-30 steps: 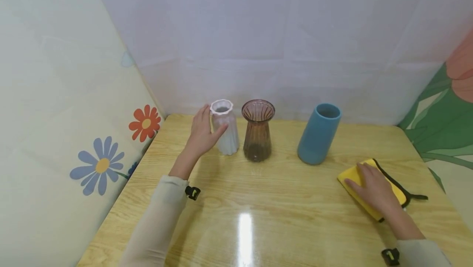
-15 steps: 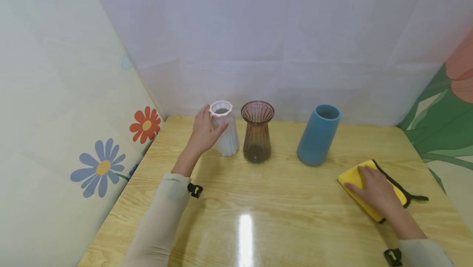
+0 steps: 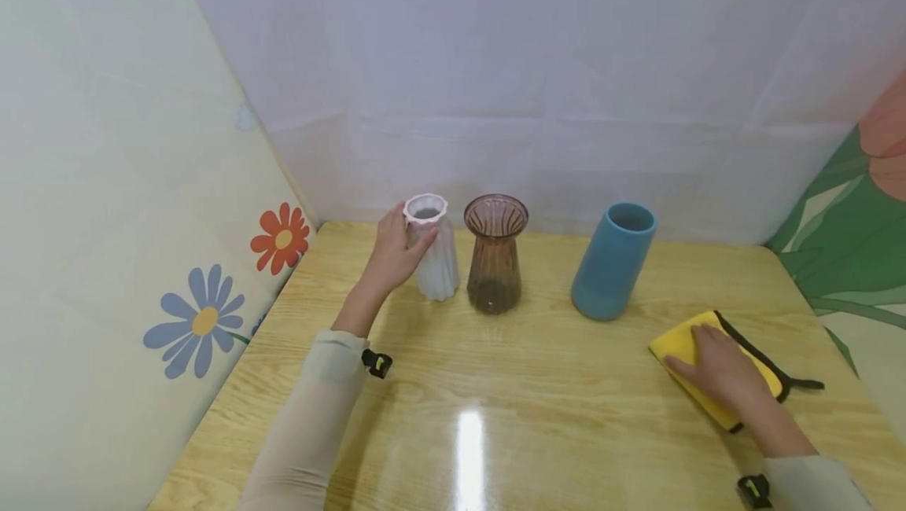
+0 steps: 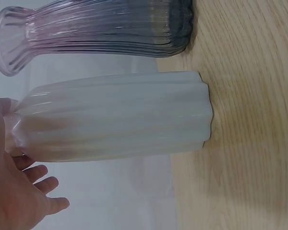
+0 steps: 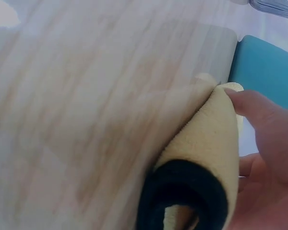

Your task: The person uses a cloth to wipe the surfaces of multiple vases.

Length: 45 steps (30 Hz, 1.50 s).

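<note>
White vase (image 3: 439,263) is held at neck by left hand (image 3: 395,253); yellow cloth (image 3: 679,342) is covered by arched right hand (image 3: 725,369), grip unclear.

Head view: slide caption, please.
Left hand at the white vase, right hand on the yellow cloth; brown vase and blue vase standing between.

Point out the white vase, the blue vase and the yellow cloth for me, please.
White vase (image 4: 117,117): left wrist view, middle of body.
Blue vase (image 3: 612,269): head view, outer side.
Yellow cloth (image 5: 204,134): right wrist view, part above dark trim.
</note>
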Each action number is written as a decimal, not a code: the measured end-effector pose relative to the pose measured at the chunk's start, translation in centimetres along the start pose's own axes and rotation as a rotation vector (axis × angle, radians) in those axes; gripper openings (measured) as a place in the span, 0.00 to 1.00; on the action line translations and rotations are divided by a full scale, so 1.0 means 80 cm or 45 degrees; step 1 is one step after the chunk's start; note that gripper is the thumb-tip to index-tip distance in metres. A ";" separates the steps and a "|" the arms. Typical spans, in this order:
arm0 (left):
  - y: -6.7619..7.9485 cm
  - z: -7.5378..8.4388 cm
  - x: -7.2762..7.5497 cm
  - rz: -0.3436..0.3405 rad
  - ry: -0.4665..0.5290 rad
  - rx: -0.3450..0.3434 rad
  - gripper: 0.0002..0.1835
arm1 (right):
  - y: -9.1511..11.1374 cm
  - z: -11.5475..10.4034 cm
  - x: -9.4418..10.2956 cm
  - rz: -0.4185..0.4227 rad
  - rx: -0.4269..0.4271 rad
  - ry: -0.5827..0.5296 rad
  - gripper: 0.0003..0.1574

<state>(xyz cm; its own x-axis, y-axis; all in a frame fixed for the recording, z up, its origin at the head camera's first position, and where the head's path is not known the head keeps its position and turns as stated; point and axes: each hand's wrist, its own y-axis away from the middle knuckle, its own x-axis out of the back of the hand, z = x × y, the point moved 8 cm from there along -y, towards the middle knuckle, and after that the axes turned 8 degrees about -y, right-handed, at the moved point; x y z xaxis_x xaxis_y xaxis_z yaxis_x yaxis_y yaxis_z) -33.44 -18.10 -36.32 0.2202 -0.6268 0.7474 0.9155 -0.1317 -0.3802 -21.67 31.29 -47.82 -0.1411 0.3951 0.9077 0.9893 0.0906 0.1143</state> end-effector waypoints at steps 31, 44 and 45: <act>0.001 -0.004 -0.011 -0.117 0.165 0.079 0.39 | 0.006 -0.003 0.039 0.108 -0.025 -0.058 0.24; 0.005 -0.002 -0.013 -0.134 0.150 0.087 0.39 | 0.020 -0.027 0.067 0.363 0.054 -0.105 0.25; 0.006 -0.002 -0.013 -0.134 0.150 0.086 0.39 | 0.020 -0.029 0.069 0.378 0.060 -0.112 0.24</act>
<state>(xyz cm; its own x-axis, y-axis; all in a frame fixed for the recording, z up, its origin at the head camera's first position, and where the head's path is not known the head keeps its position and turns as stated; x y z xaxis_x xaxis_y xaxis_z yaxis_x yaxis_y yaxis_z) -33.31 -17.66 -37.33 0.0846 -0.6985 0.7106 0.9528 -0.1518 -0.2627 -20.76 31.51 -41.72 0.1491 0.4878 0.8601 0.9852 0.0010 -0.1714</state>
